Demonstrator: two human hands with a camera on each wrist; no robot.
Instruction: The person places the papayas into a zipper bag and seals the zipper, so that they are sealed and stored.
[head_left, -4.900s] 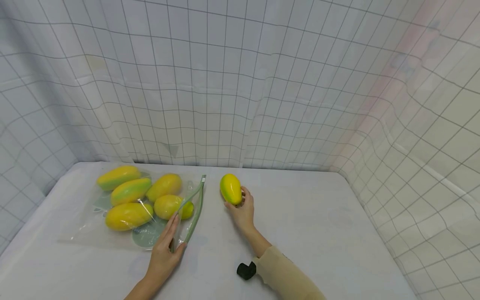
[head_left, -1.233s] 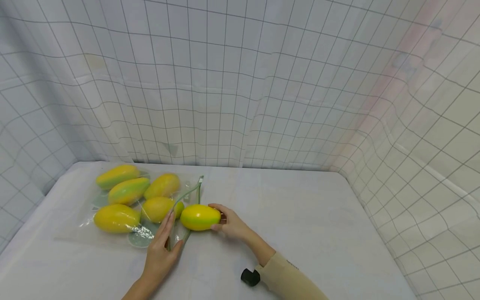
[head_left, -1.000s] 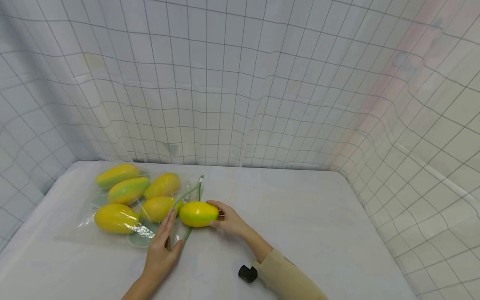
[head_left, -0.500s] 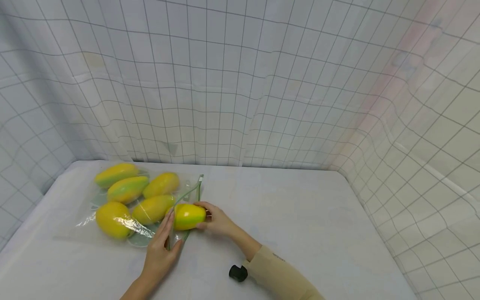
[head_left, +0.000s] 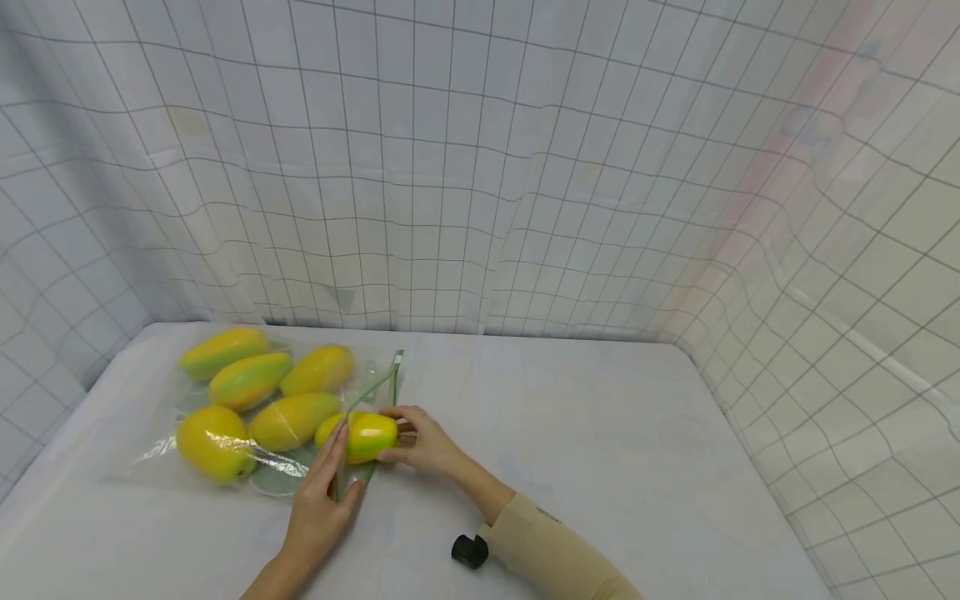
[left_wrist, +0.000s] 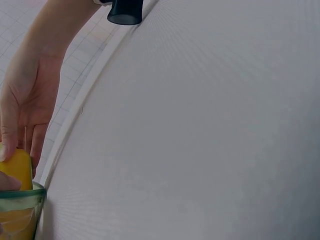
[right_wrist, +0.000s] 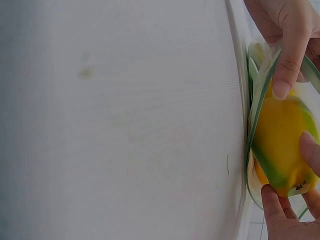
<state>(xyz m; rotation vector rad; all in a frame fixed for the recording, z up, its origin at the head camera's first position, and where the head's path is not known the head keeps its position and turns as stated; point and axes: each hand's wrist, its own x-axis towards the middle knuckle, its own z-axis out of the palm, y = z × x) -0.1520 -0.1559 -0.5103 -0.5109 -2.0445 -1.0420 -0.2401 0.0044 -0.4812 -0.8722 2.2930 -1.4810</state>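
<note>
In the head view a clear zip bag [head_left: 142,454] with a green-edged mouth lies at the left of the table, with several yellow-green mangoes [head_left: 250,381] inside. My left hand [head_left: 318,508] holds the bag's mouth, its fingers along the upper edge and the thumb lower down. My right hand [head_left: 423,442] grips another mango [head_left: 371,437] by its right end; its left part sits within the mouth, under the film. The right wrist view shows this mango [right_wrist: 280,135] between the green edges, with the left thumb over its far end.
A white cloth covers the table [head_left: 600,450]. Grid-patterned curtains [head_left: 480,208] hang behind it and at both sides. A black wrist piece [head_left: 470,552] sits beside the right sleeve [head_left: 555,546].
My right hand has carried the mango from the bare table leftward into the bag's mouth. Mangoes inside have shifted left, the lowest one turning. My left hand stays nearly in place.
</note>
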